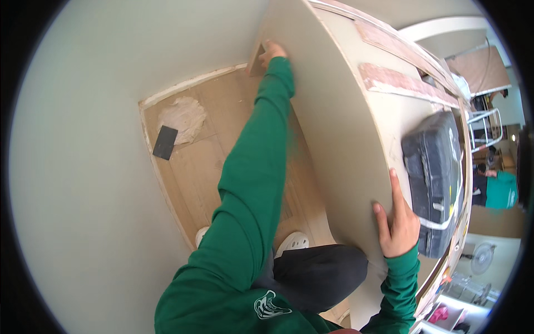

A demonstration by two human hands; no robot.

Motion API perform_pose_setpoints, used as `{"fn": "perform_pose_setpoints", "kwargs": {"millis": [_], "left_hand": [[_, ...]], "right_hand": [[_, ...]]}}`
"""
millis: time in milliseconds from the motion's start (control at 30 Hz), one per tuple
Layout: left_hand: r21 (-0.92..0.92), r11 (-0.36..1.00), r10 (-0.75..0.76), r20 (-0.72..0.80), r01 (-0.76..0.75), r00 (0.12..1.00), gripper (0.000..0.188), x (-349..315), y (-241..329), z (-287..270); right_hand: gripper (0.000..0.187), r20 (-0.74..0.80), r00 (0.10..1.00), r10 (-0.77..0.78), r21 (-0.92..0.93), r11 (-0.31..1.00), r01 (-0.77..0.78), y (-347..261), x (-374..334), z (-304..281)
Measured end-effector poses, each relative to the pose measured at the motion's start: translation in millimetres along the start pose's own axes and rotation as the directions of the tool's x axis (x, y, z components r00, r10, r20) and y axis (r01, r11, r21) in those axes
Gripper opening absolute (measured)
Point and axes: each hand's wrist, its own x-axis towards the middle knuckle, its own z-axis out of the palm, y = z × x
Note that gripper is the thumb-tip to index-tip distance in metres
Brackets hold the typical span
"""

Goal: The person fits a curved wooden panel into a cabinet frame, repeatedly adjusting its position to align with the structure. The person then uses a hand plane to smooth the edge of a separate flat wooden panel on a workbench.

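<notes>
My left hand [272, 53] reaches far ahead, its fingers bent around a narrow upright board [256, 60] at the far end of a large beige panel [339, 122]. What lies under those fingertips is partly hidden. On the panel's near right edge lies my right hand [397, 231], thumb and index finger stretched apart. Close beside it a black hard plastic case [431, 172] rests on the top surface, with a white strap or cable across its lower end.
Pale walls [83, 167] close in the left side. A dark rectangular piece [165, 142] and a crumpled pale sheet [182, 118] lie on the wood floor [206, 167]. My white clogs [292, 242] are below. At right are a person in green [500, 189] and a fan [483, 259].
</notes>
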Motion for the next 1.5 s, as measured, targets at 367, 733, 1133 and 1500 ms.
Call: {"fn": "perform_pose_setpoints", "kwargs": {"millis": [367,733,1133,1500], "left_hand": [[-0.028,0.916,0.383,0.355,-0.400,0.853,0.028,88,82,-130],[-0.029,0.012,0.740,0.673,-1.000,-0.010,0.043,-221,203,-265],[-0.161,-0.318,0.372,0.886,-0.934,-0.279,0.031,-250,154,-279],[0.624,0.019,-0.307,0.747,-0.781,0.590,0.054,-6,127,-269]], "right_hand": [[0.060,0.064,0.838,-0.542,0.162,0.834,0.527,-38,-28,10],[0.047,-0.222,0.949,-0.222,0.813,0.496,0.306,-49,64,-89],[0.063,-0.077,0.508,-0.858,0.213,0.483,0.849,-78,104,-54],[0.015,-0.042,0.518,-0.854,-0.163,0.517,0.840,-54,3,-15]]}}
